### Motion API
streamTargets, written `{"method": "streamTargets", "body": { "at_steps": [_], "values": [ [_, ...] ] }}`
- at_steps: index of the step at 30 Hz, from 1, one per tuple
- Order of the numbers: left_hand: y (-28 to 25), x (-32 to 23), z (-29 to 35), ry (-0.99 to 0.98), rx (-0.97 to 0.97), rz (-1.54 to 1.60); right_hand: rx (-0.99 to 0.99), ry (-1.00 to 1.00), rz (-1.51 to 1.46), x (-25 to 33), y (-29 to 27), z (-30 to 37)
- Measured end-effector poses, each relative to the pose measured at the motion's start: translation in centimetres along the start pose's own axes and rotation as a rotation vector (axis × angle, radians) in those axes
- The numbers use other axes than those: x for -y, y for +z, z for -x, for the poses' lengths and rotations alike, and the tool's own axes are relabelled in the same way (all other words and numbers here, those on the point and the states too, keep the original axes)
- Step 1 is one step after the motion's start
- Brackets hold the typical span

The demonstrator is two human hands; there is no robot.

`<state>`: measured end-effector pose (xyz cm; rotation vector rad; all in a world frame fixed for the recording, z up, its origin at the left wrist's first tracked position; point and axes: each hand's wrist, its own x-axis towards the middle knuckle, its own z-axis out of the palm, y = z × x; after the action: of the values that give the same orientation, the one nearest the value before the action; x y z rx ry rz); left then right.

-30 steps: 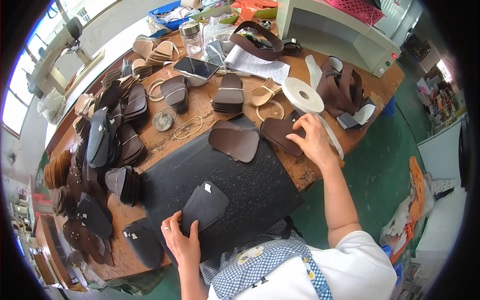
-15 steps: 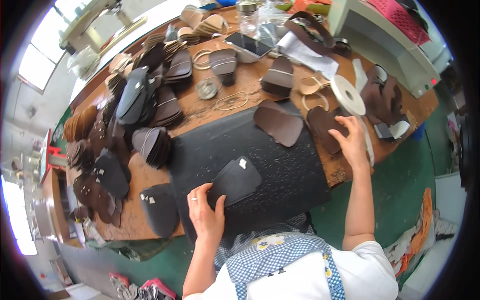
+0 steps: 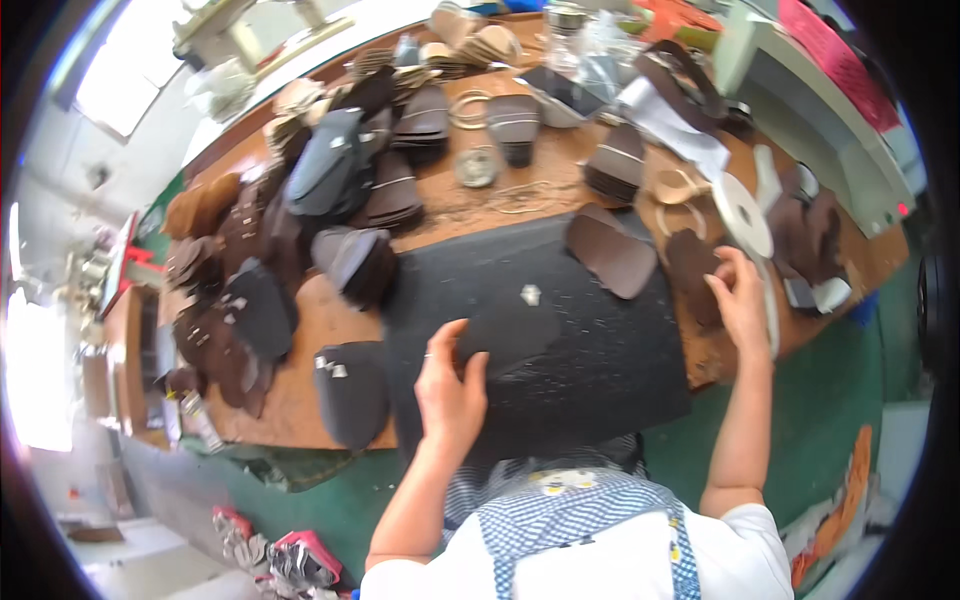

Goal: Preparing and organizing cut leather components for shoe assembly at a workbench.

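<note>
A dark grey, rounded leather piece with a small white tag lies over the black mat, blurred by motion. My left hand grips its left edge between thumb and fingers; a ring shows on one finger. To the right, my right hand hovers beside a dark brown leather piece, its thumb and index finger bent with a gap between them. I see nothing in that hand. Another brown leather piece lies at the mat's far right corner.
Tied bundles of brown leather pieces stand along the far side. Left of the mat lie a grey tagged piece and several dark stacks. A white tape roll sits beyond my right hand, near a grey machine housing.
The whole view has shifted. My left hand and the dark grey piece have moved slightly away from me together. My right hand stays by the brown piece, its fingers a little more bent.
</note>
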<state>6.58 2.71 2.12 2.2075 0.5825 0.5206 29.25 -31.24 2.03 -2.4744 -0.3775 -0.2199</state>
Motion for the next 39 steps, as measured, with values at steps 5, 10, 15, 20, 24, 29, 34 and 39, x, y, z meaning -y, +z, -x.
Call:
{"method": "streamTargets", "body": {
  "at_steps": [5, 10, 15, 20, 24, 29, 34, 39],
  "values": [
    [0.1, -2.7, 2.2, -0.146, 0.276, 0.704, -0.030, -0.107, 0.164, -1.2, -0.8, 0.5],
    [0.5, -2.3, 3.8, -0.345, 0.401, 0.694, -0.098, -0.116, 0.110, -1.8, -1.0, 0.5],
    [0.5, -0.5, 5.8, -0.131, 0.205, 0.237, -0.204, -0.158, 0.105, 2.0, 1.1, 1.2],
    [0.7, -0.4, 5.4, -0.035, 0.231, 0.072, -0.010, -0.280, -0.208, 6.1, 1.4, 3.6],
    [0.0, -1.4, 5.3, 0.097, 0.143, -0.208, -0.116, -0.282, -0.348, 8.9, 0.1, 4.5],
    [-0.3, 0.3, 6.5, 0.450, 0.036, -0.108, 0.394, -0.098, -0.634, 12.8, 0.1, 4.7],
    [-0.3, 1.2, 7.6, 0.540, 0.078, -0.202, 0.750, -0.029, -0.728, 14.5, 4.8, 5.6],
    [-0.5, 2.0, 8.0, 0.562, 0.077, -0.210, 0.828, -0.142, -0.629, 14.5, 7.2, 5.9]
  ]
}}
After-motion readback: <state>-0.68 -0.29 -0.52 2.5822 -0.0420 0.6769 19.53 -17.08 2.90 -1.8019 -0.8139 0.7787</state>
